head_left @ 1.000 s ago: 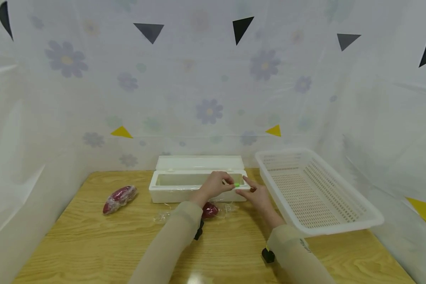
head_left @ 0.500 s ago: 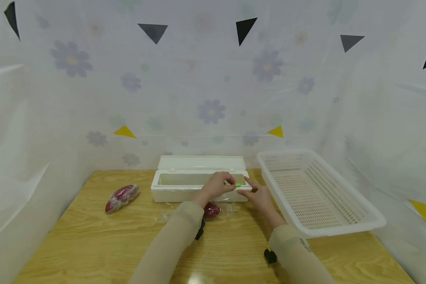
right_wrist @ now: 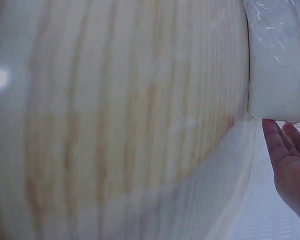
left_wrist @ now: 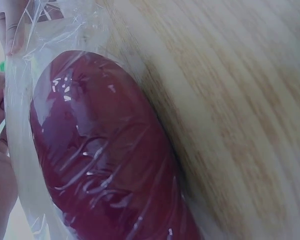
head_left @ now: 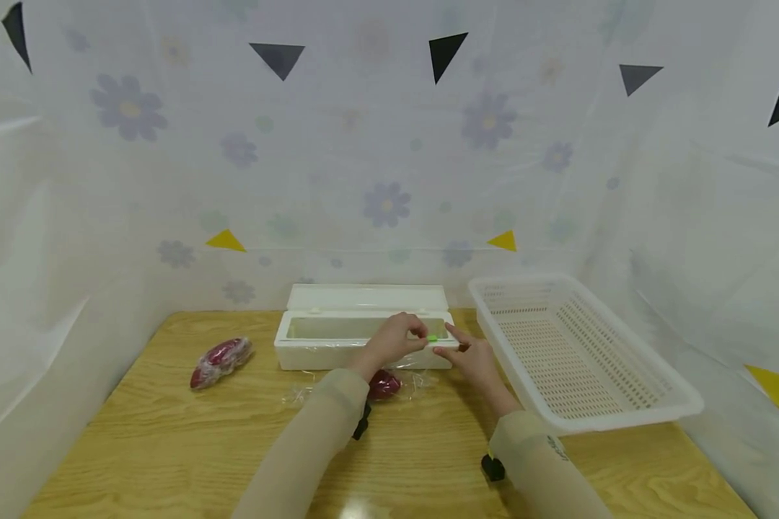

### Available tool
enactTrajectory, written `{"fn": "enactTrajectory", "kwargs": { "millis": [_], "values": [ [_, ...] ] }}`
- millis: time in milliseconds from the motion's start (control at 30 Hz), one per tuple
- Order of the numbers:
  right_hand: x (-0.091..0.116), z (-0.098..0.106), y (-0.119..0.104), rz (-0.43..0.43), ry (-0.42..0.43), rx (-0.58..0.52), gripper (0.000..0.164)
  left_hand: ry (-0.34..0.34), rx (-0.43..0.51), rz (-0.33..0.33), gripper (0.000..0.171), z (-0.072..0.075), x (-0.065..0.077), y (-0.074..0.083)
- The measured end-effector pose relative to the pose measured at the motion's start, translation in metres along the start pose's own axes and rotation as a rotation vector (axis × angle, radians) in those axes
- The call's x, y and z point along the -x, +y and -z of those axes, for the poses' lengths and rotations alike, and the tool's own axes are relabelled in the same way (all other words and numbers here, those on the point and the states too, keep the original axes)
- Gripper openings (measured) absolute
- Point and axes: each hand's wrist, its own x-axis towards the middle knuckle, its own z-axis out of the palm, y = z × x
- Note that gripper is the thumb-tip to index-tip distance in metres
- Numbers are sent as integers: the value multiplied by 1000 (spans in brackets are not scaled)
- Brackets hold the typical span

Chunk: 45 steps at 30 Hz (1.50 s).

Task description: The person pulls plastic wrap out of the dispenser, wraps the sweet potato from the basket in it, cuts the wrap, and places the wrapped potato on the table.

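A white cling film box stands at the back of the table, its lid raised. My left hand pinches the small green slider on the box's front edge, near the right end. My right hand grips that right end, with fingertips against the box in the right wrist view. Clear film hangs down the front of the box. Below it, a dark red oblong vegetable lies under film on the table, partly hidden by my left arm in the head view. What kind of vegetable I cannot tell.
A second dark red oblong vegetable, wrapped in film, lies on the left of the wooden table. At the right stands a white slotted plastic basket, close to the box and my right forearm. A flower-patterned curtain surrounds the table.
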Motion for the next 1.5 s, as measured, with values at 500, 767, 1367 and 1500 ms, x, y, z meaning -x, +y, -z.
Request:
{"fn": "enactTrajectory", "kwargs": {
  "millis": [500, 767, 1367, 1500],
  "values": [
    [-1, -2, 1, -6, -6, 6, 65, 31, 117, 24, 5, 4, 7, -7],
    [1, 1, 0, -1, -4, -20, 66, 41, 164, 55, 8, 6, 9, -11],
    [0, 1, 1, 38, 6, -57, 68, 13, 123, 26, 7, 14, 15, -14],
    [0, 0, 1, 44, 10, -52, 67, 16, 101, 14, 7, 16, 17, -11]
  ]
}}
